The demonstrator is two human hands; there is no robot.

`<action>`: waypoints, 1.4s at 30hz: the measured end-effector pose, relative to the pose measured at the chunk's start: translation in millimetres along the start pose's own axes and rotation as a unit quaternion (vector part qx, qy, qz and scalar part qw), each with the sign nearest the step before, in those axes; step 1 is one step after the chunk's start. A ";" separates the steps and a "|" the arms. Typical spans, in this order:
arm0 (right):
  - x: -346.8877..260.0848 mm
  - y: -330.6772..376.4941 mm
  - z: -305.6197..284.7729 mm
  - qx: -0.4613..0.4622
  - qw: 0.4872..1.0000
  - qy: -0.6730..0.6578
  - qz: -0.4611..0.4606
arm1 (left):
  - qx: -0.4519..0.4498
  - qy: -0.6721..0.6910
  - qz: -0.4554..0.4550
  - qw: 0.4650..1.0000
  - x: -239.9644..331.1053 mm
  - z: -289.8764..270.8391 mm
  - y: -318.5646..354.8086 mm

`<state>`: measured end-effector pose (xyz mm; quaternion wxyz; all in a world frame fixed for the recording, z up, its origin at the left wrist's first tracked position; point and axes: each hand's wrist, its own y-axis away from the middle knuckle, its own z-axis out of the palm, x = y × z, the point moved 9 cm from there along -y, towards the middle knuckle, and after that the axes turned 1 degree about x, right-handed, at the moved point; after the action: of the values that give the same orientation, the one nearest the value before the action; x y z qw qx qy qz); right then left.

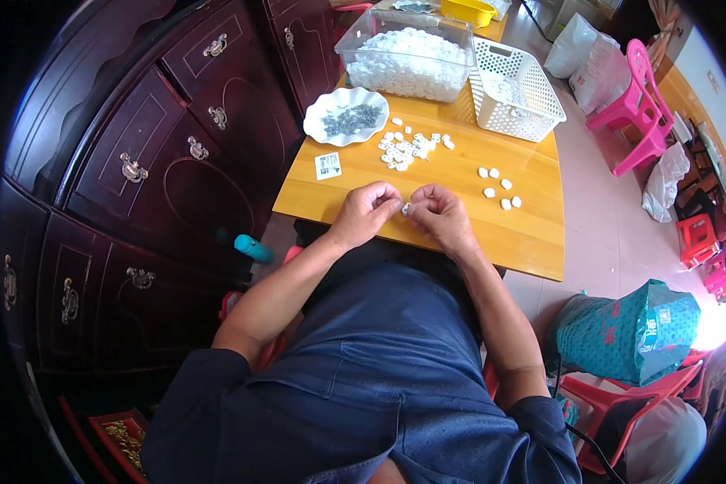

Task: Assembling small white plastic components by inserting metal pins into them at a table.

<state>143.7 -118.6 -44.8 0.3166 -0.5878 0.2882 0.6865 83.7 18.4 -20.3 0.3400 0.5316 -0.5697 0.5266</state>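
Over the table's near edge, my left hand (367, 214) and my right hand (444, 219) meet with fingertips pinched. Between them shows a small white plastic piece (406, 208), gripped in my right fingertips. Whatever my left thumb and finger pinch is too small to make out. Just beyond lies a loose group of small white pieces (411, 150), some with dark centres. Several white rounded pieces (494, 173) lie apart to the right. A white scalloped dish (317, 121) holds small dark grey parts, and a square printed card (328, 166) lies below it.
At the table's (532, 234) far end stand a clear plastic bin (460, 60) heaped with white pieces and a white perforated basket (544, 121). Dark wooden cabinets (177, 161) line the left. A pink chair (641, 97) and a teal bag (613, 331) are at the right.
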 end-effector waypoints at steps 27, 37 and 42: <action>1.8 0.0 -1.1 0.062 0.993 0.083 -0.054 | 0.011 -0.071 -0.030 0.997 -4.8 -3.0 -3.0; -3.1 3.0 1.8 0.075 0.984 0.133 -0.093 | 0.025 -0.111 -0.016 0.993 -0.5 -1.7 -2.5; -5.4 2.0 -0.3 0.092 0.978 0.152 -0.110 | 0.008 -0.084 -0.045 0.995 -13.2 -2.1 -6.7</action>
<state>142.9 -120.6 -39.4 0.3951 -0.6821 0.3283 0.5204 92.5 24.5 -30.7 0.3099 0.6020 -0.5676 0.4683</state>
